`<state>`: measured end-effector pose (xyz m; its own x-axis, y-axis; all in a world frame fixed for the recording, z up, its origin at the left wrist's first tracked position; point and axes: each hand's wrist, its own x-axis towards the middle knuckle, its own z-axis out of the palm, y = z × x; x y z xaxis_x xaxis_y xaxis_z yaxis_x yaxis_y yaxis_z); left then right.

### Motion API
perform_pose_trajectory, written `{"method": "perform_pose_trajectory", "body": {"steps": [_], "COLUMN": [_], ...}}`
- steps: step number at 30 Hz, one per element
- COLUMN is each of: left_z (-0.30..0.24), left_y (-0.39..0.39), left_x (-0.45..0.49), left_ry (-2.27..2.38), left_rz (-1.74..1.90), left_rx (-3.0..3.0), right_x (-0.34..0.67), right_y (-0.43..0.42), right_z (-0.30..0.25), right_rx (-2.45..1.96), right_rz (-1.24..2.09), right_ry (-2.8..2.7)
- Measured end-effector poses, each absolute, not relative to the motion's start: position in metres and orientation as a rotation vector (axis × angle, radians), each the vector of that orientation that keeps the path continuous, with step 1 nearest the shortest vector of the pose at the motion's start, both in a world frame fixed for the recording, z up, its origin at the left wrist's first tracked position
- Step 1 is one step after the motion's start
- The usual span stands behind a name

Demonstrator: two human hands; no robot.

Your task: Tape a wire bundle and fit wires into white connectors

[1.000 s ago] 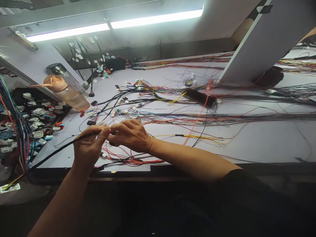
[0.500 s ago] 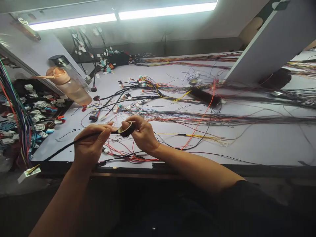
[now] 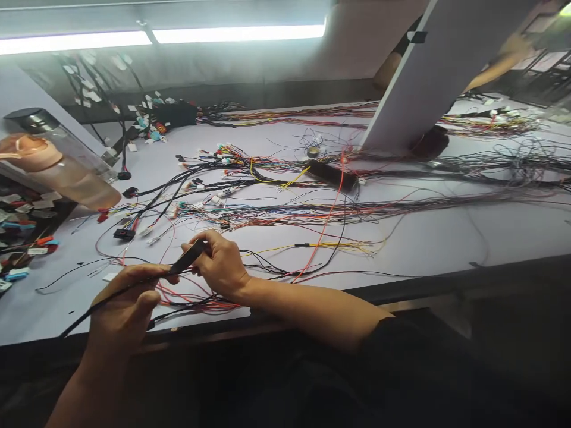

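My left hand (image 3: 122, 306) is closed around a black-wrapped wire bundle (image 3: 96, 306), its thumb raised a little off the bundle. The bundle slants down to the left past the wrist. In my right hand (image 3: 223, 264) is a roll of black tape (image 3: 190, 255), seen edge-on and tilted. Its lower end touches the bundle by my left fingertips. How much tape is unwound between the hands I cannot make out. Beneath both hands lie loose red wires (image 3: 205, 302) and black wires on the white tabletop (image 3: 423, 238).
Long wire bundles (image 3: 401, 202) run across the table, with connectors at their left ends, such as a black connector (image 3: 124, 233). A peach-lidded bottle (image 3: 66, 172) leans at the left. A white panel (image 3: 419, 89) stands at the right; beyond it shows another person's arm (image 3: 495, 68).
My view has swung to the right. The tape roll has turned from showing its open ring to edge-on, and my left thumb has lifted. The white connector on the bundle's end has left view.
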<state>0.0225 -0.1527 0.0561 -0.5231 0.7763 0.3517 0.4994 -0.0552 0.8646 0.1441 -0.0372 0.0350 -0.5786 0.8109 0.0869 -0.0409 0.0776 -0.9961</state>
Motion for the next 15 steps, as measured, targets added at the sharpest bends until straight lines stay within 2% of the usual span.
{"method": "perform_pose_trajectory", "body": {"steps": [3, 7, 11, 15], "left_z": [0.058, 0.059, 0.067, 0.088], "left_y": [-0.148, -0.145, -0.141, -0.133], "left_x": [0.034, 0.031, 0.021, 0.023], "left_ry": [1.986, 2.04, 1.927, 1.796], "left_rz": [1.728, 1.746, 1.728, 1.554], "left_rx": [1.216, 1.262, 1.503, 1.807], "right_x": [0.147, 0.158, 0.166, 0.168], "right_y": [-0.031, -0.003, 0.027, 0.041], "right_z": [0.035, 0.043, 0.057, 0.071], "right_rx": [-0.802, -0.769, -0.563, -0.379], "right_rz": [1.54, 1.419, 1.45, 1.541], "right_ry": [-1.753, -2.181, -2.451, -2.749]}}
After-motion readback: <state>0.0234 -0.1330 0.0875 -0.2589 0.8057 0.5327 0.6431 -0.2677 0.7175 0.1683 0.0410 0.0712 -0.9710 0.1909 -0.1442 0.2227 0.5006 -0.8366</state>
